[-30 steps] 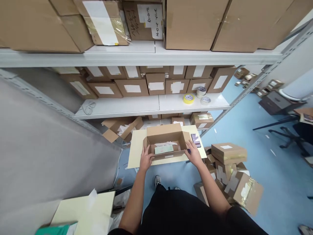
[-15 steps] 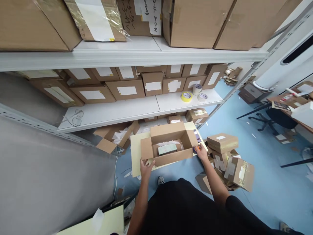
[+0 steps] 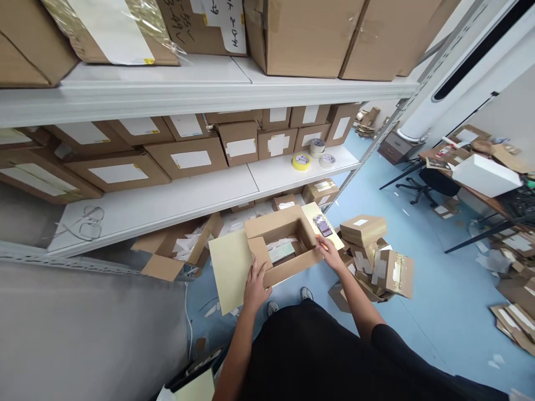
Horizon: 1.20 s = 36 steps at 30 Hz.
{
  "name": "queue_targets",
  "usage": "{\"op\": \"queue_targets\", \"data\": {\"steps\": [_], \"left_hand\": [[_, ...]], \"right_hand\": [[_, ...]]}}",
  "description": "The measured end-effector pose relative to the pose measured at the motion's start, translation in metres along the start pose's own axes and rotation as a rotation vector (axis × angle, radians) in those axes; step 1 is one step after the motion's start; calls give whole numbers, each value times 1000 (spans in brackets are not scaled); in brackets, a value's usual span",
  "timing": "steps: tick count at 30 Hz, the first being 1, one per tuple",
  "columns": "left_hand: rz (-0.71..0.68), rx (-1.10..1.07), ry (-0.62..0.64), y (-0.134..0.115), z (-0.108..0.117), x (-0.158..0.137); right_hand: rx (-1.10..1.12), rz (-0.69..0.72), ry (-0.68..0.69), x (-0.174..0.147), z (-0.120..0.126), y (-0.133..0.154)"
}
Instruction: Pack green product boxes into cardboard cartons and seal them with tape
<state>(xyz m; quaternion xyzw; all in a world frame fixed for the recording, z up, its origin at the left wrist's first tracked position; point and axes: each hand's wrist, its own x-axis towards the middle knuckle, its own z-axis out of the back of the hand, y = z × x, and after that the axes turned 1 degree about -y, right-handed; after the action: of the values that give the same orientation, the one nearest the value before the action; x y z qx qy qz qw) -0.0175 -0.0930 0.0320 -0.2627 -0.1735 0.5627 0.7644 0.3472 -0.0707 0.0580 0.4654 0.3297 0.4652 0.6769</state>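
Cardboard box point(image 3: 292, 269) stands open on the pale-yellow tabletop point(image 3: 229, 267); the left hand point(image 3: 256, 285) grips its near-left corner, probably steadying it, while the right hand point(image 3: 330, 254) clasps an orange object point(image 3: 320, 244).

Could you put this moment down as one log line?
Left hand: on near-left corner of cardboard box | Right hand: at box's right end, something orange at fingertips | Box: open, pale packet inside | Phone: on pale board

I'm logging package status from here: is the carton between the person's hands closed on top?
No, the carton is open on top, with a pale green item visible inside.
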Motion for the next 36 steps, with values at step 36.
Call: {"op": "queue_targets", "data": {"steps": [36], "left_hand": [[496, -787, -302, 4, 65, 155]], "right_hand": [[-90, -176, -129, 29, -24, -54]]}}
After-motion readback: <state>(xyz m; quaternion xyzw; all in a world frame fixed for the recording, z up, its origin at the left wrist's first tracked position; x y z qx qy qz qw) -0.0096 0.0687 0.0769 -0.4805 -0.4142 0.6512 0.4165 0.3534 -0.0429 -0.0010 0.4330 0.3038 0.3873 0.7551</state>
